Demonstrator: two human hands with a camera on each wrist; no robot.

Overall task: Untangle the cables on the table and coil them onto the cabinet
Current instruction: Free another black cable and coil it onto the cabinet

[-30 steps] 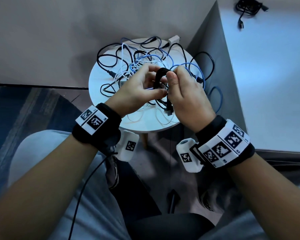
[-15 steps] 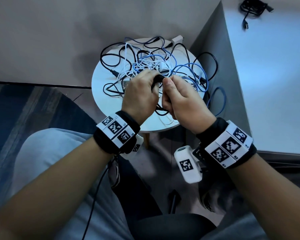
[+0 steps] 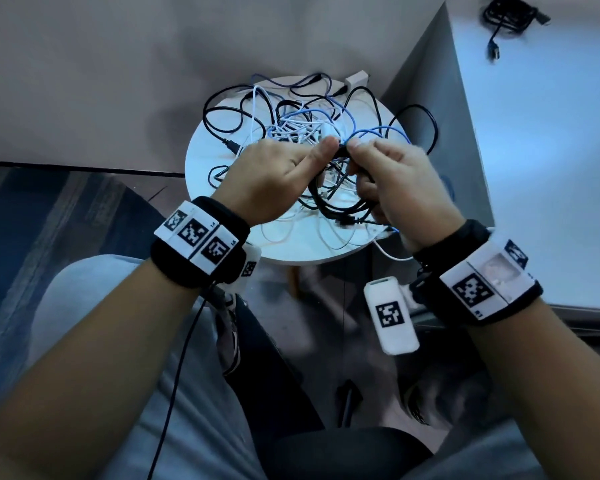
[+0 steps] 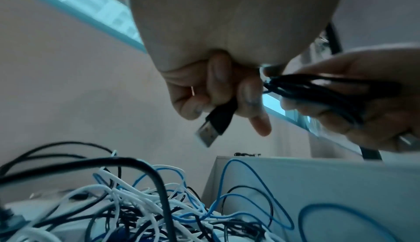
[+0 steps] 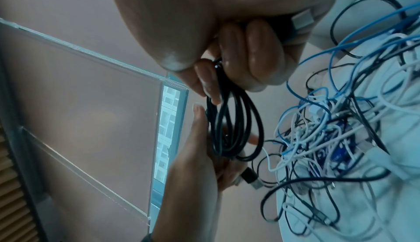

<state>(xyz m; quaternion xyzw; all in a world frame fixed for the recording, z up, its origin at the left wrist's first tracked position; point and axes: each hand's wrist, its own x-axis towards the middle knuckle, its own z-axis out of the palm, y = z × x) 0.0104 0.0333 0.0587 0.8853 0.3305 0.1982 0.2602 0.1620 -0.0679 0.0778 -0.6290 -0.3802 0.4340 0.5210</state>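
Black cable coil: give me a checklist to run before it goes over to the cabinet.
1. Loops gathered: ok. The right hand grips the black cable coil as one bundle.
2. Free end controlled: ok. The left hand holds the USB plug in curled fingers.
3. Coil free of the tangle: cannot tell. In the wrist views it hangs above the pile, but the hands hide part of it.
4. Landing spot: ok. The cabinet top shows bare surface.
5. Other coiled cable: ok. It lies at the cabinet's far end, out of the way.
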